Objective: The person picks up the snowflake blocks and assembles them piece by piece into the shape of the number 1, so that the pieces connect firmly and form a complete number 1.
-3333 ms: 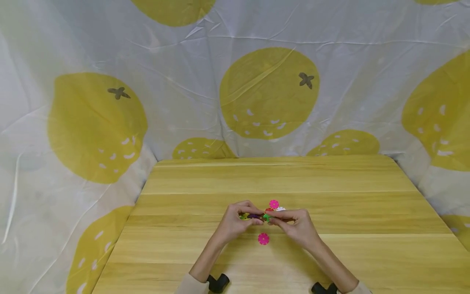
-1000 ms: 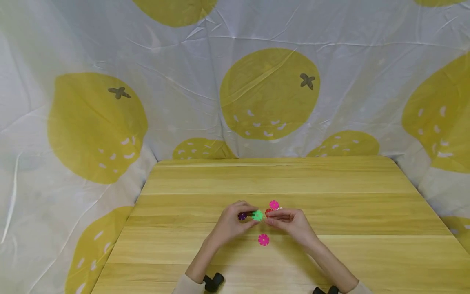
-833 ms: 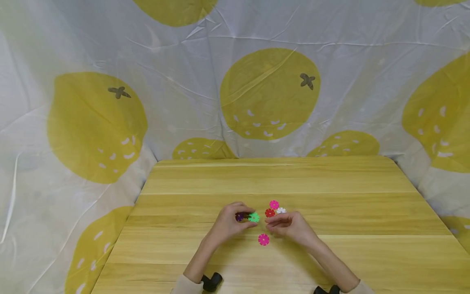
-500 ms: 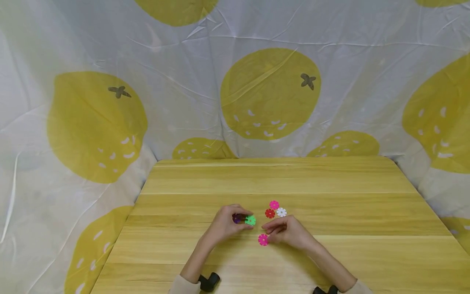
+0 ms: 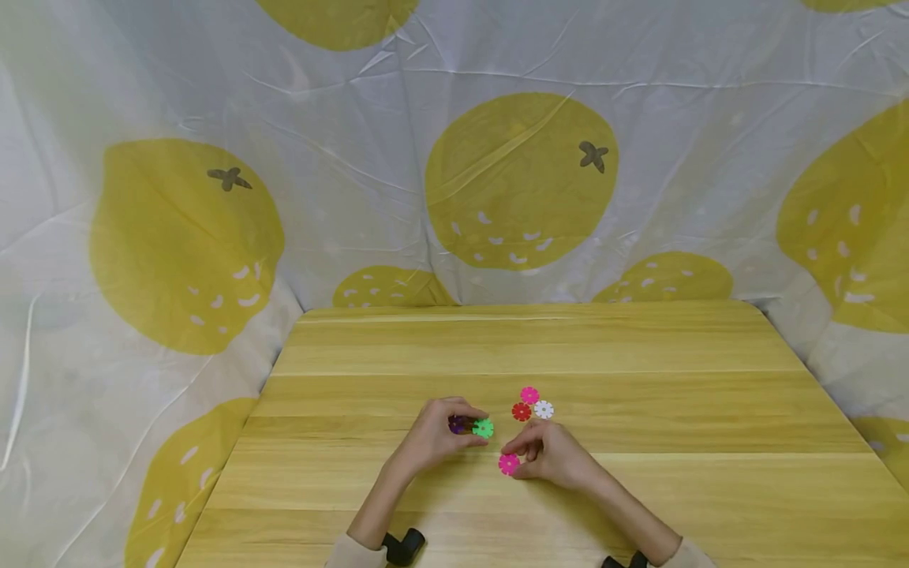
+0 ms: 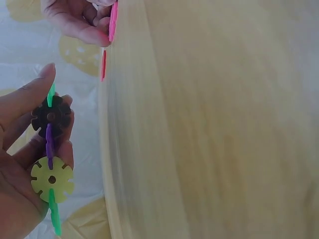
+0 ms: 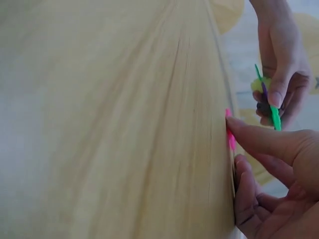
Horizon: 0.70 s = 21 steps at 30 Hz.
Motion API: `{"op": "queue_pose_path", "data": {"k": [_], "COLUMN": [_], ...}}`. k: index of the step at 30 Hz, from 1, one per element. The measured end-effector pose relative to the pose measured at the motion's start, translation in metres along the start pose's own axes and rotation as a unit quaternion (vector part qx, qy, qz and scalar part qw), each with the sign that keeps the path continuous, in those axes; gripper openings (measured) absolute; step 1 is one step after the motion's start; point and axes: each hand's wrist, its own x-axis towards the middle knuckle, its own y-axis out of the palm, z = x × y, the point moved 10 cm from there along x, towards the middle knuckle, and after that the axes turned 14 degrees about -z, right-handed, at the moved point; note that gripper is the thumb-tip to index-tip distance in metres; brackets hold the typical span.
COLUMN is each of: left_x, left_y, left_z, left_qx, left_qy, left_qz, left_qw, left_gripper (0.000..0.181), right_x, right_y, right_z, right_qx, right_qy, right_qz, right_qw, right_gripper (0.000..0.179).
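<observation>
Left hand point(image 5: 435, 430): thumb and curled fingers grip the disc chain point(image 6: 50, 147). Right hand point(image 5: 557, 456): thumb and forefinger pinch the near pink disc point(image 5: 508, 464) at opposite edges of its rim; whether it is raised off the table point(image 5: 398, 347) cannot be told.

Position reference: the red disc point(image 5: 521, 412), lying flat on the table. Disc chain: left of the red disc, apart from it. Near pink disc: on the person's side of the red disc, slightly left. White disc point(image 5: 544, 409): just right of the red disc. Far pink disc point(image 5: 529, 395): just beyond it, slightly right.

Chain order, from the thumb end: green disc point(image 6: 51, 93), brown disc point(image 6: 41, 118), purple disc point(image 6: 49, 145), yellow disc point(image 6: 42, 180), second green disc point(image 6: 55, 219). Neighbouring discs appear joined slot to slot, faces crossed.

Handling: expect light, fairly stiff plastic with smooth, possibly slippery faces. Joints are the likely weak points; twisting could part them. Hold the chain beside a joint, leaving the end slots uncovered. Take loose discs by opposite rim edges.
</observation>
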Motion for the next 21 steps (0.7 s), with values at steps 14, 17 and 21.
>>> {"op": "queue_pose_path", "data": {"k": [14,17,21], "left_x": [0.0,-0.0002,-0.0006], "left_y": [0.001,0.0013,0.0021], "left_z": [-0.0014,-0.0019,-0.0017], "left_qx": [0.007,0.005,-0.001], "left_qy": [0.006,0.005,0.0], "left_qz": [0.0,0.001,0.006], "left_qw": [1.0,1.0,1.0], "left_gripper": [0.027,0.027,0.027], "right_x": [-0.0005,-0.0005,-0.0003], "right_y": [-0.001,-0.0015,-0.0028], "right_z": [0.0002,-0.002,-0.0054], "right_qx": [0.011,0.021,0.037], "right_qy": [0.006,0.007,0.011], "right_qz": [-0.016,-0.017,-0.024], "right_qw": [0.9998,0.9996,0.999], "right_gripper": [0.027,0.026,0.026]}}
